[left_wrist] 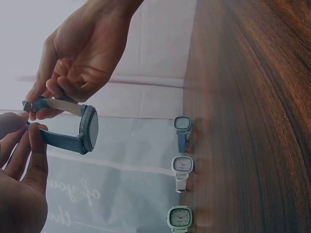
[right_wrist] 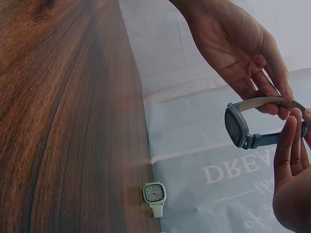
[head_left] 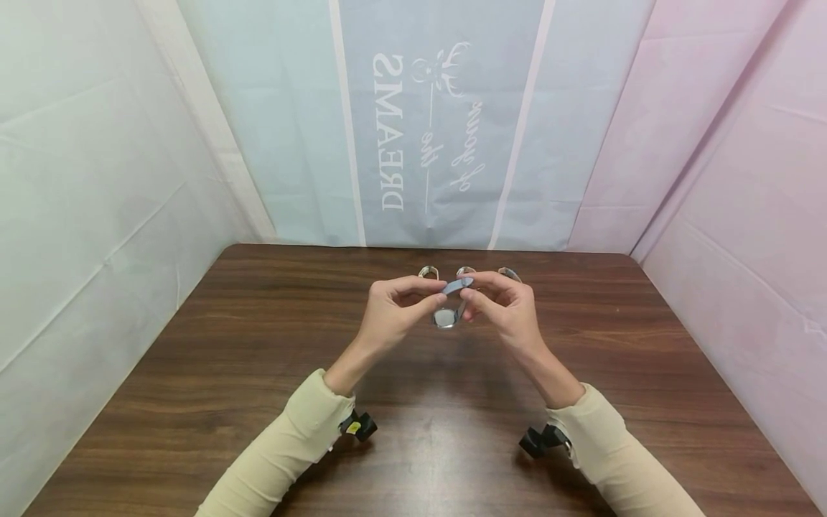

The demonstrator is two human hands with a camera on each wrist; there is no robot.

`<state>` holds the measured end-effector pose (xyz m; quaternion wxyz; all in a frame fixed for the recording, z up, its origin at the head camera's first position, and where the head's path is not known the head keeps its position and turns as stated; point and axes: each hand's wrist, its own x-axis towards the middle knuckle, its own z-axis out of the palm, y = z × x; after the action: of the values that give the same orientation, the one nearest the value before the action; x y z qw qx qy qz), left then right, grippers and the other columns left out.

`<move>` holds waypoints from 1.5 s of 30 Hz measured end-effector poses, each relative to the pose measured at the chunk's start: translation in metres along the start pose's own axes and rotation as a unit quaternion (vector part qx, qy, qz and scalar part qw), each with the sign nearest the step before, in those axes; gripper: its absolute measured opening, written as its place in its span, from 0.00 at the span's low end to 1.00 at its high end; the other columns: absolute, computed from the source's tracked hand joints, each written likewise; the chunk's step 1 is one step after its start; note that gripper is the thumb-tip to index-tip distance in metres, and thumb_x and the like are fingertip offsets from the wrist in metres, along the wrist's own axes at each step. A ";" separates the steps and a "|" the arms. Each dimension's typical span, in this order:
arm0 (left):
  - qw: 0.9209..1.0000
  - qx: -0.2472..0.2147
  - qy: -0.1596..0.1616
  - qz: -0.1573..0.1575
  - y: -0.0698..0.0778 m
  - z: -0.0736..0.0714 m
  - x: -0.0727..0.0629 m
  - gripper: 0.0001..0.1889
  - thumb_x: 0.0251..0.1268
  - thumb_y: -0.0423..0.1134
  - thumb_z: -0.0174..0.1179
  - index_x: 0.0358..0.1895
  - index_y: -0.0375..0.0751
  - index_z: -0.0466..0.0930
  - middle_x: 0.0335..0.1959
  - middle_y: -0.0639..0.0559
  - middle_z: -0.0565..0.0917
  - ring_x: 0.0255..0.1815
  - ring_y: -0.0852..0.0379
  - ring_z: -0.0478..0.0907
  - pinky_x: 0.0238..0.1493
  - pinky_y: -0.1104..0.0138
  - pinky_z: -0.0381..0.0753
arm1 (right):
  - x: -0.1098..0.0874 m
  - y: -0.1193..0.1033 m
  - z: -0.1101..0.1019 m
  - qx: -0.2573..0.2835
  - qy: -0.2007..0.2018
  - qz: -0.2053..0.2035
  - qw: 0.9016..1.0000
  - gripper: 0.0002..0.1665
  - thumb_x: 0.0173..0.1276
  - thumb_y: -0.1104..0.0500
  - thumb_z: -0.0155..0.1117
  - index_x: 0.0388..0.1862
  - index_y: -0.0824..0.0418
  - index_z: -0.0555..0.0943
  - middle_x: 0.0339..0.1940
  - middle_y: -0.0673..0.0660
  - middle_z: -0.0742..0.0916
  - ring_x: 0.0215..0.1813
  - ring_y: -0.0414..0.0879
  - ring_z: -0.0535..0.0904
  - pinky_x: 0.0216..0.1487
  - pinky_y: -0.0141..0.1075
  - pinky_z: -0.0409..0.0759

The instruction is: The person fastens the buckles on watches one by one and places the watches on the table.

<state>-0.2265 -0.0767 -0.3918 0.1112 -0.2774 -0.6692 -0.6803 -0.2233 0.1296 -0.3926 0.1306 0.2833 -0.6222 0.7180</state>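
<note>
A wristwatch with a blue-grey strap (head_left: 457,285) is held up above the table between both hands. Its case (head_left: 444,318) hangs below the fingers, and the strap bends into a loop. My left hand (head_left: 397,305) pinches the strap from the left with thumb and fingers. From the right, my right hand (head_left: 509,309) pinches the strap close to the left fingertips. In the left wrist view the strap's two ends meet at the fingertips, with a small metal buckle (left_wrist: 26,105) there. Fingers partly hide whether the ends are joined.
Three more watches stand in a row near the table's back edge: a pale green one (left_wrist: 180,217), a white one (left_wrist: 182,165) and a blue one (left_wrist: 182,124). Behind the brown wooden table (head_left: 258,402) hangs a light blue printed cloth (head_left: 297,129). White cloth walls flank both sides.
</note>
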 end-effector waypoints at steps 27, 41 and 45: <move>0.999 0.031 -0.025 0.012 -0.001 -0.002 0.000 0.08 0.64 0.30 0.71 0.45 0.35 0.90 0.40 0.41 0.91 0.32 0.59 0.85 0.34 0.70 0.85 | -0.002 0.006 0.001 -0.011 -0.050 0.043 0.998 0.11 0.70 0.73 0.65 0.50 0.76 0.83 0.35 0.54 0.92 0.24 0.45 0.84 0.29 0.38 0.87; 0.999 0.035 -0.040 -0.001 -0.003 -0.002 0.001 0.11 0.64 0.29 0.71 0.49 0.36 0.88 0.45 0.42 0.91 0.40 0.60 0.88 0.43 0.65 0.89 | -0.003 0.006 0.003 -0.017 -0.015 0.025 0.999 0.10 0.69 0.73 0.66 0.47 0.78 0.83 0.35 0.48 0.93 0.25 0.42 0.84 0.30 0.34 0.86; 0.998 0.051 -0.036 -0.013 -0.005 -0.003 0.001 0.11 0.64 0.32 0.71 0.48 0.38 0.89 0.44 0.44 0.91 0.39 0.60 0.89 0.42 0.65 0.89 | -0.002 0.005 0.003 -0.016 0.003 0.033 0.999 0.11 0.69 0.72 0.66 0.48 0.77 0.83 0.33 0.49 0.92 0.27 0.41 0.85 0.33 0.34 0.87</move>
<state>-0.2304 -0.0787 -0.3955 0.0926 -0.2872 -0.7097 -0.6366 -0.2231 0.1261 -0.3974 0.1126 0.2582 -0.6423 0.7128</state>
